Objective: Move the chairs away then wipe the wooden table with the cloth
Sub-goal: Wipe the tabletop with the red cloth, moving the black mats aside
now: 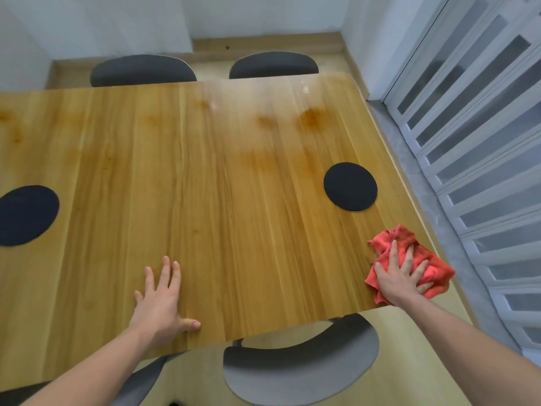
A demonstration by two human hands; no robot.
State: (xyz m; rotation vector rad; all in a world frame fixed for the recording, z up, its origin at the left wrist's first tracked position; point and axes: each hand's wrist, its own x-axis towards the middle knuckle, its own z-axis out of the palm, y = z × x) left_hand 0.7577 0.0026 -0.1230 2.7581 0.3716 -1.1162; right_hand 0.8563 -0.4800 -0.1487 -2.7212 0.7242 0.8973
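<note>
- The long light-wood bench (pixel 222 177) with a visible grain fills most of the view, with darker orange-brown blotches across its far half.
- The right hand (pixel 402 276) lies palm down on a crumpled red cloth (pixel 409 263) near the bench's near right corner; its fingers (pixel 393 253) are spread wide and pressed flat on the fabric, not closed around it.
- The cloth bunches out beyond the hand on all sides, and lies close to the bench's right edge.
- The left hand (pixel 162 300) rests flat on bare wood close to the near edge, well apart from the cloth, fingers fanned open and thumb pointing toward the right, holding nothing.
- A round black mat (pixel 350 186) lies on the bench beyond the cloth, apart from it.
- A second black round mat (pixel 26 215) lies at the left edge of the view, partly cut off.
- A grey cushioned chair (pixel 301 364) stands just below the near edge, between the two forearms, its curved backrest partly under the bench rim.
- Part of another grey chair (pixel 140 382) shows under the left forearm.
- Two dark grey chair backs (pixel 143 71) and (pixel 273 65) rise beyond the far edge, close against the bench.
- A white slatted folding door (pixel 480 136) runs along the right side.
</note>
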